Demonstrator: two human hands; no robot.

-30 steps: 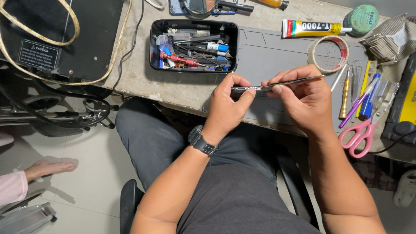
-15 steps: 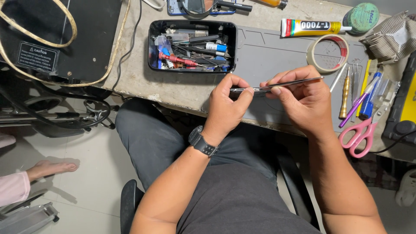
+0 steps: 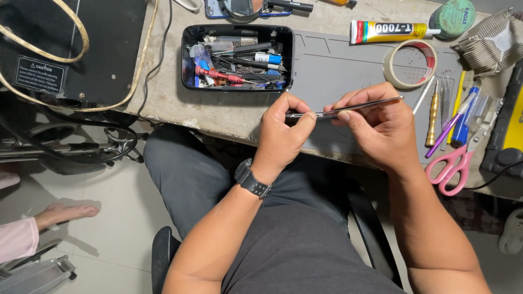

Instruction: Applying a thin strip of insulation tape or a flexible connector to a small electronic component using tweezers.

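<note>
Steel tweezers [image 3: 348, 108] | my left hand [image 3: 280, 133], right hand [image 3: 381, 128]: each grip pinched shut on them | keep level, light pressure above grey mat [image 3: 338, 65]

Upper middle: a black tray [image 3: 237, 31] holding a red-handled tool [image 3: 218, 74]. Centre: a grey mat [image 3: 338, 71]. Upper right: a yellow glue tube [image 3: 387, 31] and a beige tape roll [image 3: 409, 63]. Right edge: pink scissors [image 3: 452, 166]. Centre: silver tweezers [image 3: 348, 108]. Lower centre: a black watch [image 3: 251, 179].

Bench [image 3: 229, 111] with grey mat [image 3: 338, 71]
</note>
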